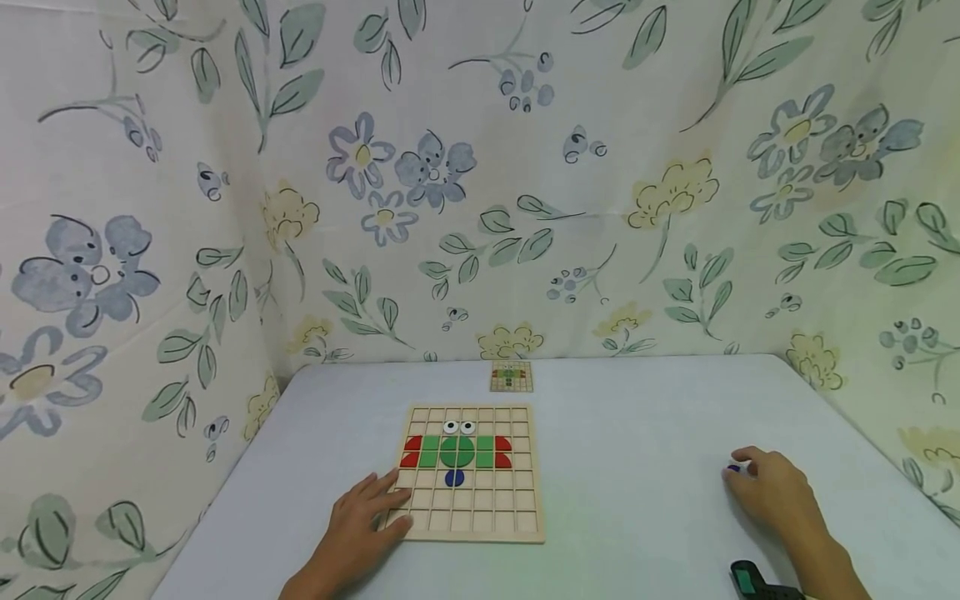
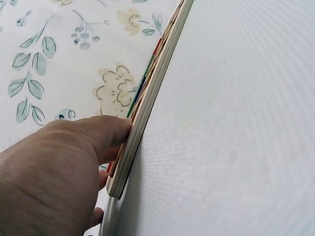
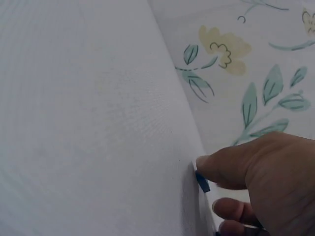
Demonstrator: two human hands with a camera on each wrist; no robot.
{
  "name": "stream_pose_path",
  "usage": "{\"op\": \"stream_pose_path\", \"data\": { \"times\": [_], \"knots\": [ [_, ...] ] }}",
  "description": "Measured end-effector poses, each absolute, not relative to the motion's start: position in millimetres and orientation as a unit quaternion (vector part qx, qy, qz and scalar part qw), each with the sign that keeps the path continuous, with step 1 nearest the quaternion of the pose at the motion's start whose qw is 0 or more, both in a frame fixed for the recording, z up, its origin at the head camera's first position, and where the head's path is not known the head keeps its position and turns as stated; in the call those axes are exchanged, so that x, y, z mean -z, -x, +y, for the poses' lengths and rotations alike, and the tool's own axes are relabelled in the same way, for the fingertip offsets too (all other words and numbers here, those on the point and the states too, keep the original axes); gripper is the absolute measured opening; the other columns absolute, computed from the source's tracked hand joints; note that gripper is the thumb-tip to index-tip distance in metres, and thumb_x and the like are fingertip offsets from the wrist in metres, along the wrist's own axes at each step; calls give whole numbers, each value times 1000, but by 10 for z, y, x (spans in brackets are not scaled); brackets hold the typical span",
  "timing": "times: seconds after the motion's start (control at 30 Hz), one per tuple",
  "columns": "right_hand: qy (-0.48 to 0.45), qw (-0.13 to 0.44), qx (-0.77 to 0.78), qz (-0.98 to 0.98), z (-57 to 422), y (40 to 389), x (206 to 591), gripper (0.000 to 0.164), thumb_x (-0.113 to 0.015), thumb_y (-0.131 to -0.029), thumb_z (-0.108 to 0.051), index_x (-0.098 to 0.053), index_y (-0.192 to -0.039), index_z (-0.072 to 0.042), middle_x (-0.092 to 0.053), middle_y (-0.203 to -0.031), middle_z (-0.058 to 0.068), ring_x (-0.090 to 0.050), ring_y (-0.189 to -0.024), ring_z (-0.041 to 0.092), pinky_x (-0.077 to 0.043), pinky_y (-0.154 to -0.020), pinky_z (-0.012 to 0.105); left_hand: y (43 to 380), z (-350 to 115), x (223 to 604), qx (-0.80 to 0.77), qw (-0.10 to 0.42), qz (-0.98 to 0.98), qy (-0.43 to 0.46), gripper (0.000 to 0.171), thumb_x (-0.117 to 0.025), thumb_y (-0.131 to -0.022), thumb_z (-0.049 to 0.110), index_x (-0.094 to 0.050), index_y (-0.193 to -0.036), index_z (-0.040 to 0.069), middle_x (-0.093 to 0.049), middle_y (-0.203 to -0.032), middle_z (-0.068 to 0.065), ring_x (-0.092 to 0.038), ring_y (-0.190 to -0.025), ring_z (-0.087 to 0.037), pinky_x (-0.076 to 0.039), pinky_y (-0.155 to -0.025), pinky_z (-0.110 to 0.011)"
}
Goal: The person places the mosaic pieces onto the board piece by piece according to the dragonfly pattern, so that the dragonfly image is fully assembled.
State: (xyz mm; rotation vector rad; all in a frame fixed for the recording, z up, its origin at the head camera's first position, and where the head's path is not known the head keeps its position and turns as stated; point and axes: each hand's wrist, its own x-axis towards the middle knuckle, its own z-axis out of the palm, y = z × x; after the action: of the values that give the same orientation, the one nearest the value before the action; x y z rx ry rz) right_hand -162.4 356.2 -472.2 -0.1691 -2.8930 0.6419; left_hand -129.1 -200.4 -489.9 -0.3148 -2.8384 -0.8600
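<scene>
A square wooden grid board (image 1: 468, 523) lies on the table. On it are two googly-eye pieces (image 1: 459, 427), a green round shape (image 1: 457, 452) flanked by green squares (image 1: 485, 452), red curved pieces (image 1: 503, 452) at both sides, and a blue shape (image 1: 454, 478) below. My left hand (image 1: 358, 525) rests on the board's lower left edge, its thumb touching the rim in the left wrist view. Far to the right, my right hand (image 1: 776, 492) pinches a small dark blue piece (image 3: 202, 182) near the tabletop. Its index fingertip is hidden in the right wrist view.
A small picture card (image 1: 512, 376) with a similar pattern lies behind the board at the table's far edge. A dark wrist device (image 1: 750, 577) sits by my right wrist. Floral cloth (image 1: 525, 183) hangs around the white table (image 1: 630, 450).
</scene>
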Motion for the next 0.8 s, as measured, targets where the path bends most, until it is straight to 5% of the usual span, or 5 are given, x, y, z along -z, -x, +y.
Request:
{"op": "stream_pose_path", "data": {
  "times": [0.23,0.5,0.8],
  "knots": [
    [74,48,-223,-971,3538,1628,4667,39,-71,-85,-20,-62,-103,14,-61,-91,26,-56,-90,48,-47,-71,56,1301,-2007,4878,282,80,-950,105,37,-74,-83,35,-73,-116,17,-52,-139,-5,-36,-133,-38,-23,-101,-65],
    [-17,174,-241,-955,3341,1552,4421,28,-75,-85,-23,-70,-99,1,-64,-87,8,-56,-80,30,-45,-58,37,1293,-2009,4857,280,69,-952,100,38,-74,-83,38,-72,-117,19,-52,-140,-4,-36,-133,-38,-22,-101,-65],
    [-97,261,-255,-926,2829,1334,3933,25,-82,-77,-19,-72,-98,-10,-65,-89,-1,-59,-83,26,-48,-58,32,1286,-2029,4893,296,72,-946,111,40,-71,-85,41,-72,-117,18,-51,-140,-5,-36,-133,-40,-22,-100,-67]
  ]
}}
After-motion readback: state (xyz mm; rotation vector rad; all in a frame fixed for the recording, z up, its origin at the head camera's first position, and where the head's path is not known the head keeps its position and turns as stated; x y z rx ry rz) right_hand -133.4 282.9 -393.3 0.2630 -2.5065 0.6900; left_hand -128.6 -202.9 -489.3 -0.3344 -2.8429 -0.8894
